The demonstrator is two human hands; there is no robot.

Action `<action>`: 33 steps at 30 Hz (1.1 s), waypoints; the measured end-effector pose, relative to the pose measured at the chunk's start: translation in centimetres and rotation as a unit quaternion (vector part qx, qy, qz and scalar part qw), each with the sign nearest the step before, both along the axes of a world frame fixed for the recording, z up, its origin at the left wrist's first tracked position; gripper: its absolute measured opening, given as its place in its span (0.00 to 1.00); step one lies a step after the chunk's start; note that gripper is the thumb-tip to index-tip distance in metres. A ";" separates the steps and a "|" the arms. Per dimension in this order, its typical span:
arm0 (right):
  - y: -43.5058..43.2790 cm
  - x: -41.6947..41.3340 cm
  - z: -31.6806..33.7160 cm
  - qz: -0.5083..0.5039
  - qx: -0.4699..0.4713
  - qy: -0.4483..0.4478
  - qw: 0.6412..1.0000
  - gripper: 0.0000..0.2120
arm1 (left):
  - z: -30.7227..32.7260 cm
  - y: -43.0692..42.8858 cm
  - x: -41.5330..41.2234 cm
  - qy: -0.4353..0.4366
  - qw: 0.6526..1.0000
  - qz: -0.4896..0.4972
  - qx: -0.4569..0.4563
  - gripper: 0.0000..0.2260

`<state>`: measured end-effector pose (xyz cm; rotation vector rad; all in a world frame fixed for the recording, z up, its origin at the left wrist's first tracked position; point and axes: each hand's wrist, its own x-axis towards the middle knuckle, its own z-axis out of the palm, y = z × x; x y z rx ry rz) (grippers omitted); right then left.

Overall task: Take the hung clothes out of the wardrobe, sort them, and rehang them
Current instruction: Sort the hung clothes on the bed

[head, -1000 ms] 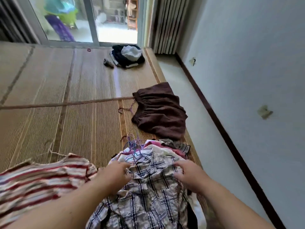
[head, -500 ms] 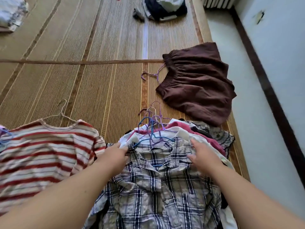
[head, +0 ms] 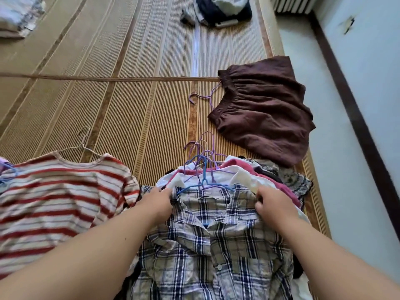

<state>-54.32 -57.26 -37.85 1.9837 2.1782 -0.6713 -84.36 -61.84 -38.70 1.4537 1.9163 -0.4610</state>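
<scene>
A plaid shirt (head: 216, 252) on a blue hanger (head: 203, 182) lies on top of a pile of hung clothes (head: 281, 176) on the straw mat. My left hand (head: 155, 202) grips the shirt's left shoulder. My right hand (head: 272, 204) grips its right shoulder. A bunch of purple and blue hanger hooks (head: 201, 152) sticks out beyond the collar. To the left lies a red-striped top (head: 56, 198) on a wire hanger. A brown skirt (head: 262, 109) on a purple hanger lies further off to the right.
A straw mat (head: 129, 105) covers the floor. A dark heap of clothes (head: 220, 9) lies at the far end, and folded pale fabric (head: 17, 16) at the far left. A bare floor strip and wall (head: 368, 105) run along the right.
The view has tilted down from the window to the mat. Both hands have stayed on the plaid shirt's shoulders, spreading slightly apart.
</scene>
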 end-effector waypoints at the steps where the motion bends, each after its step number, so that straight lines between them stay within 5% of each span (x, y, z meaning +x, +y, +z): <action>1: -0.4 0.2 0.8 0.003 -0.005 0.013 1.000 0.03 | 0.6 -0.2 0.0 -0.019 1.000 -0.004 0.006 0.24; 11: -6.7 1.7 12.5 -0.052 0.011 0.171 0.984 0.08 | 11.0 -3.1 -0.3 -0.180 0.971 0.068 0.139 0.05; 14: -8.1 2.9 18.1 -0.064 0.037 0.176 0.982 0.10 | 16.1 -3.4 -0.2 -0.224 0.958 0.045 0.174 0.09; 17: -9.2 4.2 23.9 -0.085 0.047 0.180 0.979 0.07 | 21.7 -2.5 0.3 -0.174 0.967 -0.048 0.180 0.24; 20: -10.4 5.9 30.0 -0.105 0.086 0.177 0.975 0.06 | 27.7 -0.5 1.7 -0.077 0.965 -0.164 0.189 0.10; 23: -11.7 8.4 36.1 -0.133 0.154 0.174 0.963 0.05 | 33.9 0.3 4.5 -0.066 0.931 -0.261 0.245 0.07; 29: -14.1 15.1 45.0 -0.198 0.231 0.161 0.939 0.05 | 43.4 0.2 11.9 -0.253 0.868 -0.255 0.344 0.06; 33: -15.7 19.8 48.8 -0.194 0.275 0.072 0.939 0.10 | 48.8 -0.5 18.5 -0.226 0.807 -0.311 0.448 0.07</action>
